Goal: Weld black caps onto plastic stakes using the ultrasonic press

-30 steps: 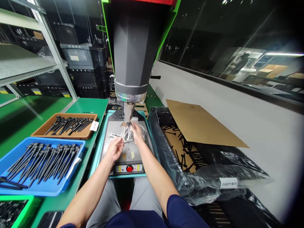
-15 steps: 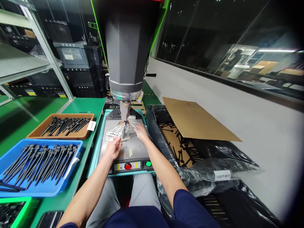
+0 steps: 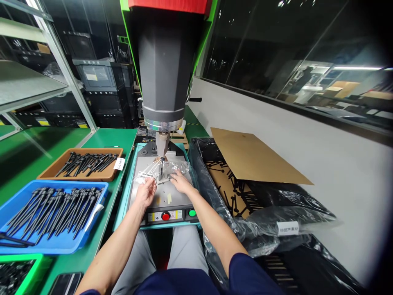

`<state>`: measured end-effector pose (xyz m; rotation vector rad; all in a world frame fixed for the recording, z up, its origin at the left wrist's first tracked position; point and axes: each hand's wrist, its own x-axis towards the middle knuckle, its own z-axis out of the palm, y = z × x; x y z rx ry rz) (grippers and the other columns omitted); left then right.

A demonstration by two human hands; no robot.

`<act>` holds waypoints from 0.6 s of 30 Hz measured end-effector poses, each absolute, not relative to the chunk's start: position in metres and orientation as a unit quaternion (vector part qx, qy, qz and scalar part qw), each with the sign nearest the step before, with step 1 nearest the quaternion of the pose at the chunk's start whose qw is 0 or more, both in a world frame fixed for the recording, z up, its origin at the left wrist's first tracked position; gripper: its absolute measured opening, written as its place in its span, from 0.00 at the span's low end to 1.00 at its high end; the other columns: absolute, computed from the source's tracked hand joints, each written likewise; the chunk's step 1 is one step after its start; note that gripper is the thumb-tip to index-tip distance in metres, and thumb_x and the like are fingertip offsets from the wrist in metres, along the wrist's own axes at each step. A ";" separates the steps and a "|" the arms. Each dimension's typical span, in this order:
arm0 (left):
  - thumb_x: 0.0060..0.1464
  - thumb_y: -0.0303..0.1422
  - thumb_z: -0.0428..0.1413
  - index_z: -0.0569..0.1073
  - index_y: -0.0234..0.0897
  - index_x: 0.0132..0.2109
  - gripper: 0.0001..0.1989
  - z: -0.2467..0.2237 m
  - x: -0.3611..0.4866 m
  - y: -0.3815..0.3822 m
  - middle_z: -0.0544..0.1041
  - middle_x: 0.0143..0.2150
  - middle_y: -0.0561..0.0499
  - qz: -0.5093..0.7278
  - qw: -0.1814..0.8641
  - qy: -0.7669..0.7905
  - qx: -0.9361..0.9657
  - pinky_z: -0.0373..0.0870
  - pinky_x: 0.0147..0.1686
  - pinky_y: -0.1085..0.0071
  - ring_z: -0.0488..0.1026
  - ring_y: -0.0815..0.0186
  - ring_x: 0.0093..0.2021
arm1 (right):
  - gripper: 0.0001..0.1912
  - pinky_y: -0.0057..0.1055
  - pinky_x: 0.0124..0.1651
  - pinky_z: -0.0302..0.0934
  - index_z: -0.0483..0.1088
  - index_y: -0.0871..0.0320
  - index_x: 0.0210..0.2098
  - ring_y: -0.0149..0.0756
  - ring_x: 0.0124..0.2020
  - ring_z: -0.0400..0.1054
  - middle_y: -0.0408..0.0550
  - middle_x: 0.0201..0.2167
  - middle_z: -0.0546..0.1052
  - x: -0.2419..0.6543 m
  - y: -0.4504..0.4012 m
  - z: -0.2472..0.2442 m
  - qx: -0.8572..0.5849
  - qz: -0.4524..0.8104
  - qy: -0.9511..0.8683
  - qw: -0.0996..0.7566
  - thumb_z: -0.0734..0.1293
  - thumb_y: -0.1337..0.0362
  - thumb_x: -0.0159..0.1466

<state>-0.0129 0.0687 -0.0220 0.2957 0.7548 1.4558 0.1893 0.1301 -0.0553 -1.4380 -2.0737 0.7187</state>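
Note:
My left hand (image 3: 146,191) is closed in a pinch at the lower edge of a crinkled clear plastic bag (image 3: 139,179). Thin white strands (image 3: 151,167) show at the bag and run up to the top of a small metal fixture (image 3: 160,174) on the press plate. Just above that fixture is the press's grey metal tip (image 3: 162,144); whether they touch is unclear. On the fixture's right, my right hand (image 3: 181,182) reaches in with fingers outstretched, close to a small dark part. More clear film (image 3: 183,166) lies behind these fingers.
The press base carries a red button (image 3: 165,216) and a green button (image 3: 192,213). Black long-stemmed parts fill a blue tray (image 3: 73,246) and a brown tray (image 3: 104,177) at left. At right, cardboard (image 3: 260,157) partly covers a plastic-lined box (image 3: 211,205) of black parts.
My right hand has moved slightly left and down toward the fixture. The white strand beside its fingers no longer shows. My left hand keeps its pinch almost unmoved.

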 end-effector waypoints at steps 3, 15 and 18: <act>0.47 0.24 0.65 0.69 0.34 0.29 0.10 -0.022 -0.014 0.068 0.72 0.23 0.55 0.647 0.672 0.333 0.134 0.71 0.23 0.84 0.72 0.75 0.23 | 0.18 0.50 0.68 0.48 0.73 0.60 0.53 0.50 0.69 0.49 0.59 0.65 0.62 0.193 0.100 -0.060 -0.479 0.257 -0.806 0.234 0.61 0.68 0.66; 0.51 0.31 0.64 0.73 0.37 0.46 0.14 -0.029 -0.015 0.048 0.77 0.50 0.44 0.627 0.681 0.349 0.148 0.77 0.39 0.72 0.78 0.65 0.44 | 0.15 0.43 0.57 0.64 0.77 0.57 0.42 0.43 0.54 0.70 0.53 0.46 0.79 0.220 0.009 -0.085 -0.472 0.230 -0.756 0.390 0.59 0.68 0.66; 0.49 0.35 0.65 0.72 0.36 0.48 0.19 -0.045 -0.021 0.017 0.74 0.56 0.38 0.585 0.676 0.422 0.153 0.74 0.49 0.62 0.76 0.58 0.51 | 0.14 0.41 0.54 0.66 0.77 0.56 0.42 0.42 0.49 0.71 0.53 0.44 0.78 0.234 -0.007 -0.096 -0.515 0.160 -0.719 0.437 0.59 0.66 0.67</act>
